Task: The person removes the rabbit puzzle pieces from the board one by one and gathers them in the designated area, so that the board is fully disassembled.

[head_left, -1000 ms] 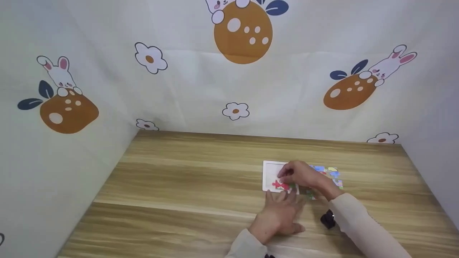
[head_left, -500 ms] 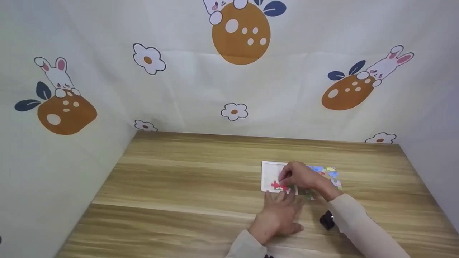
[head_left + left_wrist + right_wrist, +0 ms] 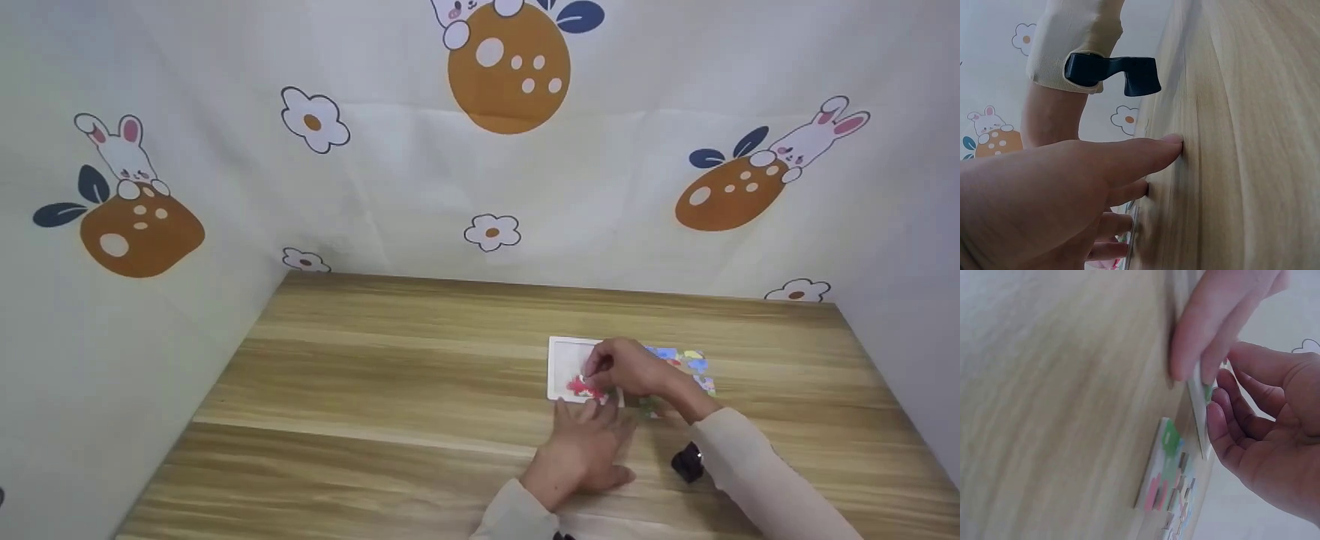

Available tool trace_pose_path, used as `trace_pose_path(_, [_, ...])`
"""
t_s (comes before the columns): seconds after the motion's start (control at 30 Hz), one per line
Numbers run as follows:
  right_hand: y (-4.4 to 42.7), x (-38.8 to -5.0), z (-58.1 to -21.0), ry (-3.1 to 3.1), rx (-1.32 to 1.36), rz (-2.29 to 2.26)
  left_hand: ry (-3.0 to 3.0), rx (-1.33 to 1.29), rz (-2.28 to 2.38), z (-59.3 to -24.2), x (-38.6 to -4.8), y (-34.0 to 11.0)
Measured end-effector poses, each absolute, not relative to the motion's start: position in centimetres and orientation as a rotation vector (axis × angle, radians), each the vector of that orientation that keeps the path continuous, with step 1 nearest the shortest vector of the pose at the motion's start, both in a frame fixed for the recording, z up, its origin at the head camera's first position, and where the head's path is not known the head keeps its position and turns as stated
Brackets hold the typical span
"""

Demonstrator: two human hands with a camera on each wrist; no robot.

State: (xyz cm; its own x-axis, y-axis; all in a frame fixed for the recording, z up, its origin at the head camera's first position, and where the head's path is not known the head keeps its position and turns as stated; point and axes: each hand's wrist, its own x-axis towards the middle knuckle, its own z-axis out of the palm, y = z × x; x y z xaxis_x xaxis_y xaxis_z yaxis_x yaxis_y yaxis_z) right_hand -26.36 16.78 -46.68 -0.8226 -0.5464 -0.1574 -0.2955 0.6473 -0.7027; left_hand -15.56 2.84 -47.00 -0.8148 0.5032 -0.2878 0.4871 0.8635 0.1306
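A white puzzle tray (image 3: 553,367) lies on the wooden table, with a red puzzle piece (image 3: 579,387) at its near side. Bent over the tray, my right hand (image 3: 628,366) pinches the red piece between thumb and fingers; its fingertips partly cover the piece. My left hand (image 3: 581,450) lies with outstretched fingers along the tray's near edge, fingertips touching the rim. In the left wrist view, the left thumb (image 3: 1145,157) rests on the table. The right wrist view has the curled right fingers (image 3: 1233,433) close over the tray's edge (image 3: 1199,422).
Several loose, colourful puzzle pieces (image 3: 697,365) lie right of the tray, partly behind the right forearm. A black wrist mount (image 3: 687,462) sits at the right sleeve. A patterned cloth (image 3: 405,180) with rabbits and flowers encloses the table (image 3: 360,390) at the back and sides.
The red piece shifts very slightly under the right fingertips. Both hands keep nearly the same place, and the head view sways a little.
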Motion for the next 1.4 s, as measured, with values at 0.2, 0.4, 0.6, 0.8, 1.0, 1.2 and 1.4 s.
trace_pose_path(0.2, [17.4,-26.2,-46.4,2.532,-0.684,-1.018,2.716,0.753,0.075,-47.1,-15.7,2.9])
trace_pose_path(0.4, [18.9,-26.0,-45.7,2.559,-0.666,-1.072,2.697,0.736,0.126,-47.0,-15.6,2.9])
trace_pose_path(0.6, [21.6,-25.7,-44.6,2.614,-0.661,-1.043,2.681,0.717,0.151,-46.8,-15.6,2.9])
trace_pose_path(0.8, [24.3,-25.1,-44.2,2.62,-0.644,-1.047,2.675,0.715,0.133,-46.8,-15.7,2.9])
trace_pose_path(1.0, [26.0,-24.3,-44.3,2.607,-0.62,-0.995,2.656,0.703,0.116,-46.9,-15.8,2.9])
trace_pose_path(1.2, [27.1,-23.7,-44.7,2.576,-0.571,-0.971,2.65,0.696,0.144,-46.7,-15.7,2.8])
trace_pose_path(1.4, [28.0,-23.5,-45.5,2.561,-0.579,-0.938,2.646,0.692,0.154,-46.7,-15.7,2.8])
